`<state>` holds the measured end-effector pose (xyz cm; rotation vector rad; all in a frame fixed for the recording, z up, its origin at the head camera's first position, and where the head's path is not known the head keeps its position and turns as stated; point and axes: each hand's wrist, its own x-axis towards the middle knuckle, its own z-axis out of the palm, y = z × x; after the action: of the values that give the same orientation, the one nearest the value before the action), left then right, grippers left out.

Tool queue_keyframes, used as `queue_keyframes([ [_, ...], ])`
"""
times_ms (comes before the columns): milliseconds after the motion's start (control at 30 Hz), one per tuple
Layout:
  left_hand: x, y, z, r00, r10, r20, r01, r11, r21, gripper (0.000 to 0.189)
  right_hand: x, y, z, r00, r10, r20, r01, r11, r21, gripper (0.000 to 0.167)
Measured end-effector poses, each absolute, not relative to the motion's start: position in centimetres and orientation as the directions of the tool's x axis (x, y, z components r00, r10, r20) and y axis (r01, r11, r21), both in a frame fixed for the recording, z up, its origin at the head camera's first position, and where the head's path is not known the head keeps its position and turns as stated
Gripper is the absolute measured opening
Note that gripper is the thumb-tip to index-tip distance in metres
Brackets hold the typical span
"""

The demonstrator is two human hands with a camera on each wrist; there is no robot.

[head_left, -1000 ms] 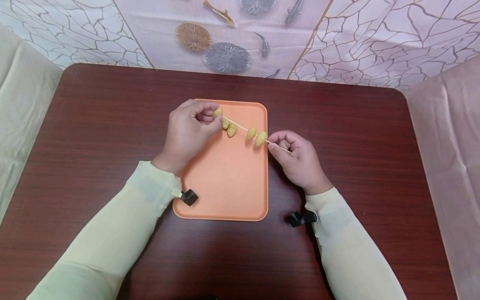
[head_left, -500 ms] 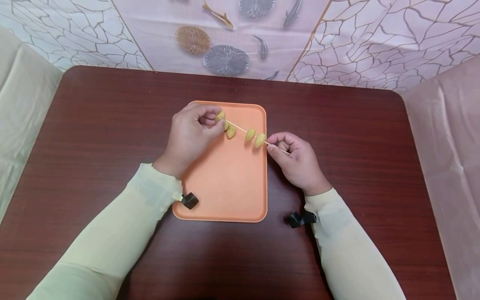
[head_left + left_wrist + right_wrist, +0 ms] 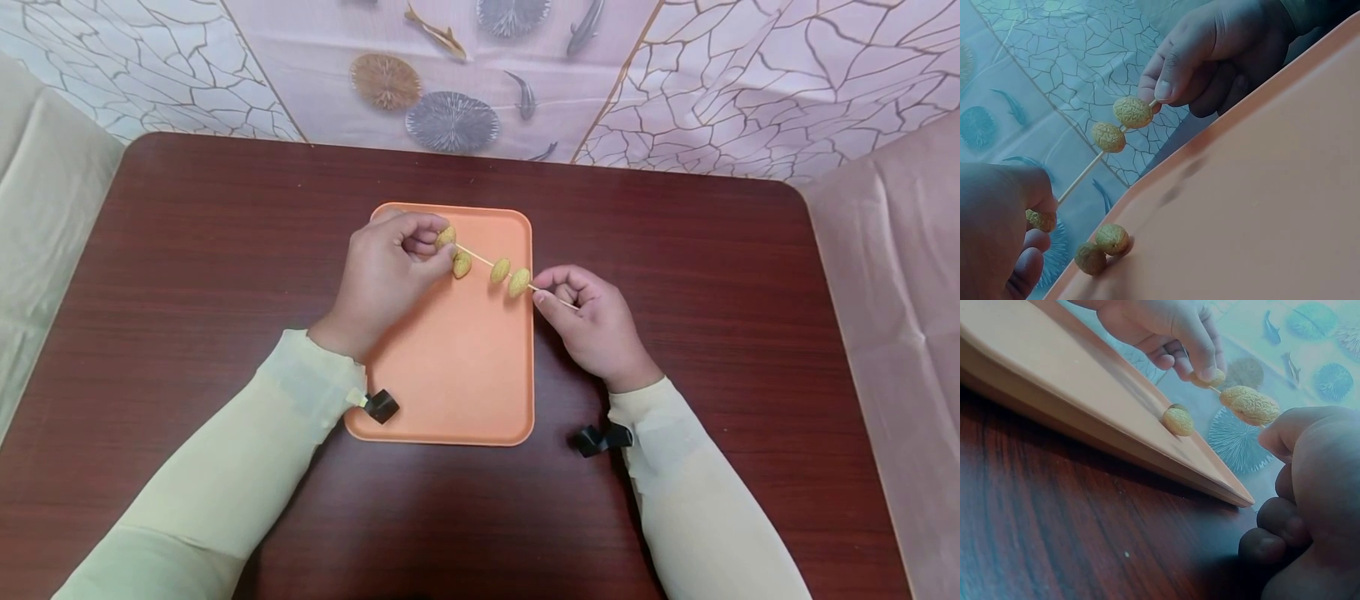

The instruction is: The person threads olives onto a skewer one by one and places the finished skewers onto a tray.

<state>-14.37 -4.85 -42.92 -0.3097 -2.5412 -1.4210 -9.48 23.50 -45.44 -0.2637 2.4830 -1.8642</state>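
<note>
My right hand (image 3: 596, 325) pinches one end of a thin wooden skewer (image 3: 477, 254) between thumb and index finger. Two wrinkled yellow-green oval fruits are threaded on it close to that hand, an inner fruit (image 3: 500, 270) and an outer fruit (image 3: 519, 283). At the skewer's other end, my left hand (image 3: 386, 275) pinches a third such fruit (image 3: 1041, 220), partly hidden by the fingers, with the skewer's tip at it. Under the left hand, two loose fruits (image 3: 1112, 239) lie side by side on the orange tray (image 3: 457, 375); the head view shows one of them (image 3: 462, 266).
The tray rests on a dark reddish-brown wooden table (image 3: 712, 275). A patterned cloth (image 3: 450, 75) hangs behind the far edge, with pale cloth (image 3: 885, 275) at the sides. Black wrist mounts (image 3: 381, 406) stick out from both sleeves.
My left hand has shifted slightly right and toward me, taking its fruit along the skewer toward the other two, and now covers one loose fruit in the head view. The right hand stays nearly still.
</note>
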Motion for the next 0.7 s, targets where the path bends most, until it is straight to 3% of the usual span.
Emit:
queue_keyframes([
  [700,-13.84,-4.18,-42.94,-0.949,0.1,0.299,0.311,0.449,0.838,0.022,-9.48,23.49,-45.5,-0.986,-0.147,0.08,-0.12,0.285,-0.951,0.01],
])
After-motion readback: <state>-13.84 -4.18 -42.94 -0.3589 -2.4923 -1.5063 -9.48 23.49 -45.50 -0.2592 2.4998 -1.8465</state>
